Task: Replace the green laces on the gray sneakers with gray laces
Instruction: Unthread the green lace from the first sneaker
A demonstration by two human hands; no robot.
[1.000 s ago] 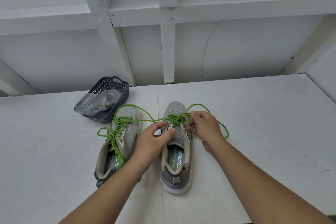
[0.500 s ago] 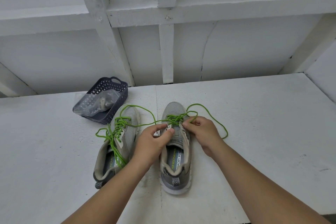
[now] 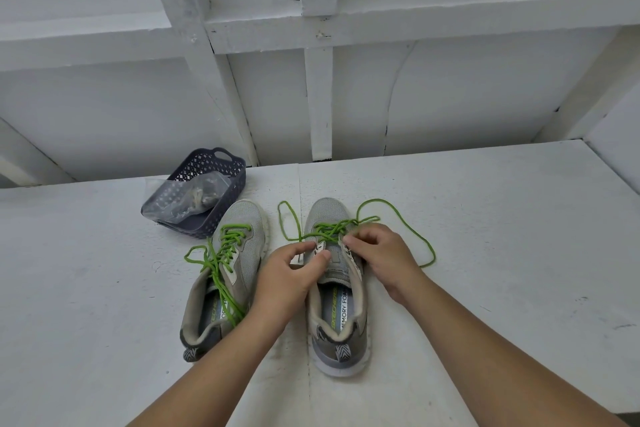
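mesh-cloth sneaker (image 3: 325, 215), perforated plastic basket (image 3: 221, 198)

There's a dark blue plastic basket (image 3: 221, 191) with a cutout pattern sitting toward the back left of the white desk (image 3: 485, 236). A clear plastic bag (image 3: 176, 196) hangs out of it, and behind everything is a white painted wooden wall (image 3: 450, 87).

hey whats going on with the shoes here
A person is unlacing the right sneaker. The left hand pinches its left eyelet flap and the right hand grips the green lace at the upper eyelets; its top rows are loose, with the ends lying on the table. The left sneaker is fully laced. A basket holds a plastic bag.
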